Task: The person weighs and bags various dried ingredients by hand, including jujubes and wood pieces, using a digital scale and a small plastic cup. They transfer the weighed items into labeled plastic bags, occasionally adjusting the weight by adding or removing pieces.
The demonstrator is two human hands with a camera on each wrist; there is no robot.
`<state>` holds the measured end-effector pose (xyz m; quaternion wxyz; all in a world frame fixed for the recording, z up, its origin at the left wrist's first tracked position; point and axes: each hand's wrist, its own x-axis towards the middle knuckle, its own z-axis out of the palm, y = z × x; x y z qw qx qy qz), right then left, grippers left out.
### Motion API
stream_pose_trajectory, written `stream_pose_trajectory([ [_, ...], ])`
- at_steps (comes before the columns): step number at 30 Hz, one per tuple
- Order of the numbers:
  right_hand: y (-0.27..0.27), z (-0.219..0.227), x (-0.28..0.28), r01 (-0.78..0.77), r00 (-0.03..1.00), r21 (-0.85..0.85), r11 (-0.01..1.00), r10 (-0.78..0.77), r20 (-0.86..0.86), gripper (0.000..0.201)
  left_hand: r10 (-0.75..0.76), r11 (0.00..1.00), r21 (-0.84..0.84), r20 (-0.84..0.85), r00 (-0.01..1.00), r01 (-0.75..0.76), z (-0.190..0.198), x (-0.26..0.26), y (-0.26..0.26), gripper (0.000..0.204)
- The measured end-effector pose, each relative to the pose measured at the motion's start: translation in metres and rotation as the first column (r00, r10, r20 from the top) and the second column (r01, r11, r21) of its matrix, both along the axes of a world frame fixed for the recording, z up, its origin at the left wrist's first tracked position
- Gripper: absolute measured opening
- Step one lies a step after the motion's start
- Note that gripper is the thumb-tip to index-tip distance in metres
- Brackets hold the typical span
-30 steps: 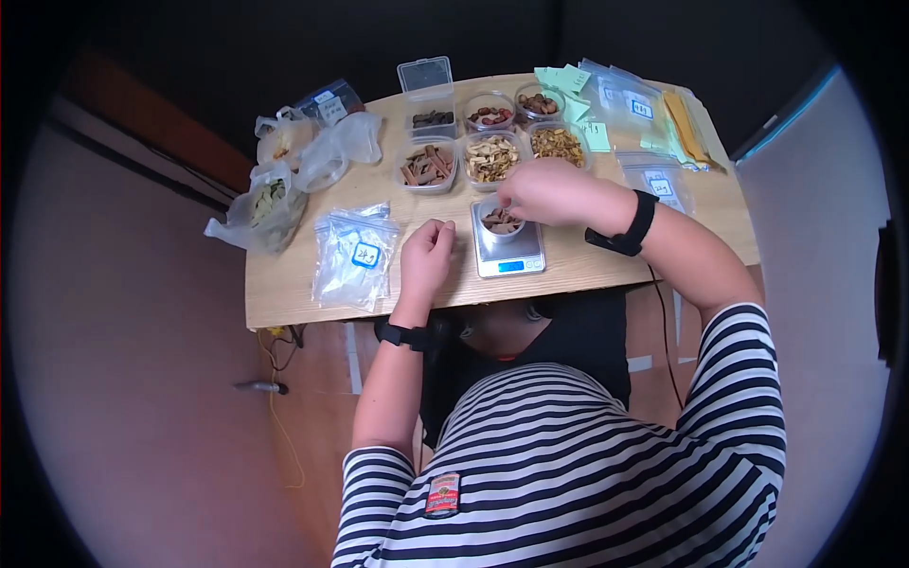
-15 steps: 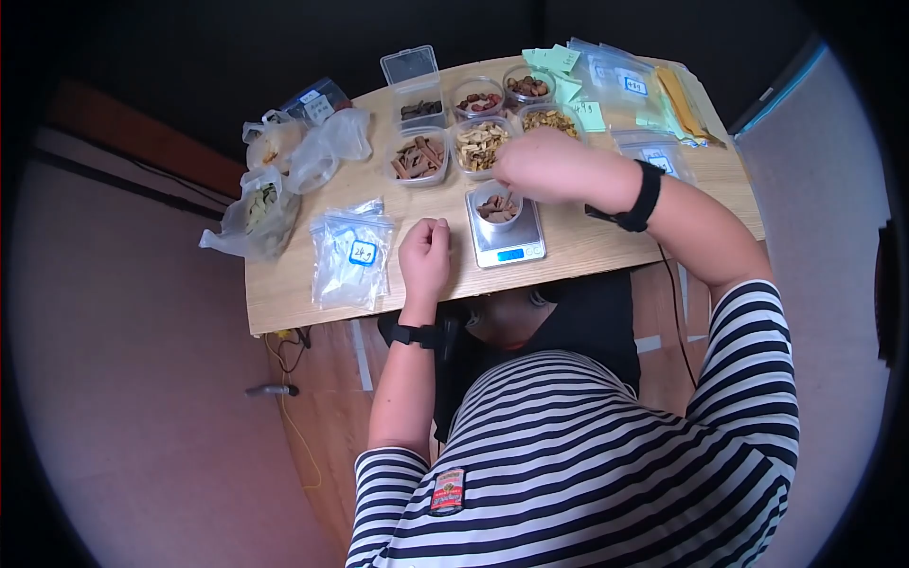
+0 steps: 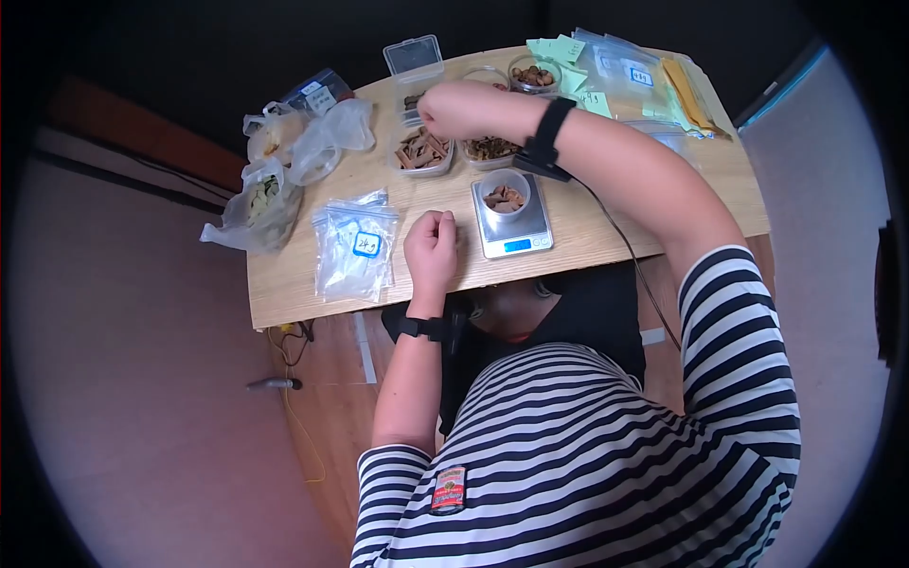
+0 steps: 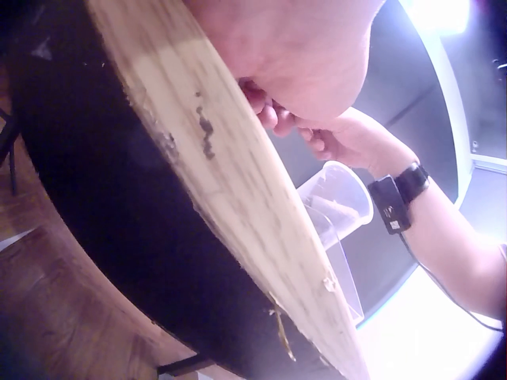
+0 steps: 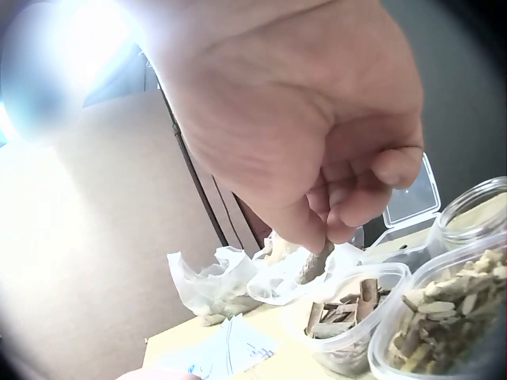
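Observation:
My right hand [image 3: 464, 112] is raised over the tub of brown bark strips [image 3: 422, 151]. In the right wrist view its thumb and fingertips pinch a grey-brown bark piece [image 5: 315, 265] above that tub. Nearer me a digital scale [image 3: 519, 239] carries a white plastic cup [image 3: 505, 216] with brown bark pieces [image 3: 503, 198] inside. My left hand [image 3: 432, 248] rests on the table left of the scale, idle, fingers loosely curled around nothing. The left wrist view has the cup [image 4: 337, 202] just beyond it.
Tubs of pale slices [image 5: 444, 317], dark pieces and brown dried fruit [image 3: 533, 74] stand at the back, partly behind my right arm. Zip bags marked 24g [image 3: 355, 260] lie at left, tied plastic bags [image 3: 265, 204] beyond. Green notes [image 3: 559, 49] and more zip bags [image 3: 620, 71] are back right.
My right hand has moved away from the cup on the scale, back and left to the bark-strip tub. My left hand stays on the table. The view has shifted slightly.

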<state>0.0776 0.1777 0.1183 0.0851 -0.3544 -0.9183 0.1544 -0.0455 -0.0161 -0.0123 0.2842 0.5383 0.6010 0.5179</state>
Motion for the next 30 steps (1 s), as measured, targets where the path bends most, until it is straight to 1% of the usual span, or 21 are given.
stream_pose_trajectory([
  [1,0.008,-0.006,-0.007,0.004,1.000,-0.001,1.000,-0.004,-0.003,0.017,-0.005,1.000,-0.006,-0.010,1.000,0.005,0.001,0.000,0.000,0.025],
  [3,0.014,-0.006,-0.014,0.047,0.992,0.026,0.999,-0.044,-0.119,0.017,-0.008,1.000,-0.001,-0.015,1.000,0.008,0.002,0.001,0.000,0.025],
  [4,0.014,-0.009,-0.013,0.050,0.992,0.024,0.998,-0.046,-0.120,0.017,-0.007,1.000,0.005,-0.016,1.000,0.007,0.002,0.001,0.000,0.025],
  [6,0.007,-0.005,-0.009,0.081,0.951,0.040,0.996,-0.065,-0.303,0.020,-0.007,1.000,-0.017,0.006,1.000,0.007,0.001,0.001,0.000,0.026],
  [7,0.004,-0.002,-0.004,0.079,0.951,0.040,0.996,-0.064,-0.302,0.020,-0.004,0.999,-0.039,0.029,1.000,0.005,0.000,0.001,0.001,0.026],
  [8,0.002,-0.001,0.003,0.055,0.964,0.031,0.998,-0.045,-0.260,0.019,-0.002,0.999,-0.040,0.032,0.999,0.003,0.000,0.001,0.001,0.026],
  [9,-0.002,0.000,0.011,0.030,0.976,0.020,0.999,-0.025,-0.218,0.019,-0.003,1.000,-0.008,-0.001,1.000,0.003,0.000,0.001,0.001,0.026],
  [10,-0.007,0.000,0.021,0.030,0.976,0.018,0.999,-0.025,-0.215,0.019,-0.005,1.000,0.024,-0.033,0.999,0.006,-0.001,0.001,0.001,0.027],
  [12,-0.025,0.003,0.041,-0.056,0.986,-0.035,0.998,0.050,-0.158,0.019,-0.008,1.000,0.009,-0.021,1.000,0.008,-0.002,0.001,0.001,0.027],
  [13,-0.034,0.006,0.051,-0.057,0.987,-0.036,0.998,0.051,-0.155,0.019,-0.011,1.000,-0.006,-0.014,1.000,0.011,-0.002,0.001,0.002,0.027],
  [15,-0.055,0.013,0.068,-0.102,0.994,-0.162,0.982,0.096,-0.046,0.019,-0.013,1.000,-0.008,-0.008,1.000,0.013,-0.001,0.001,0.002,0.027],
  [16,-0.063,0.015,0.072,-0.103,0.994,-0.164,0.981,0.097,-0.043,0.019,-0.018,1.000,-0.010,-0.006,1.000,0.018,-0.001,0.001,0.002,0.028],
  [18,-0.076,0.017,0.079,-0.084,0.993,-0.203,0.976,0.100,0.069,0.019,-0.016,1.000,-0.024,0.003,1.000,0.016,-0.002,0.002,0.002,0.028],
  [19,-0.081,0.016,0.080,-0.080,0.993,-0.205,0.976,0.096,0.069,0.019,-0.015,0.999,-0.038,0.011,1.000,0.015,-0.002,0.002,0.002,0.028],
  [21,-0.089,0.013,0.078,-0.051,0.982,-0.126,0.991,0.073,0.175,0.021,-0.015,1.000,-0.022,0.006,1.000,0.016,-0.006,0.001,0.003,0.028],
  [22,-0.091,0.014,0.075,-0.057,0.973,-0.127,0.990,0.084,0.214,0.020,-0.009,1.000,-0.004,0.001,1.000,0.009,-0.007,0.001,0.003,0.028],
  [26,-0.095,0.009,0.073,-0.080,0.971,-0.094,0.992,0.099,0.218,0.018,-0.011,1.000,-0.014,-0.003,1.000,0.011,-0.004,0.002,0.002,0.028],
  [28,-0.095,0.016,0.076,0.009,0.994,-0.089,0.996,0.001,0.106,0.016,-0.008,0.999,0.035,-0.042,0.999,0.009,0.000,0.003,0.000,0.029],
  [29,-0.093,0.019,0.077,0.006,0.994,-0.092,0.996,0.004,0.108,0.016,-0.005,0.999,0.033,-0.041,0.999,0.006,0.001,0.003,0.000,0.029],
  [30,-0.091,0.022,0.080,0.015,1.000,-0.034,0.999,-0.014,0.019,0.016,-0.003,0.999,0.045,-0.054,0.999,0.006,0.001,0.003,0.001,0.029],
])
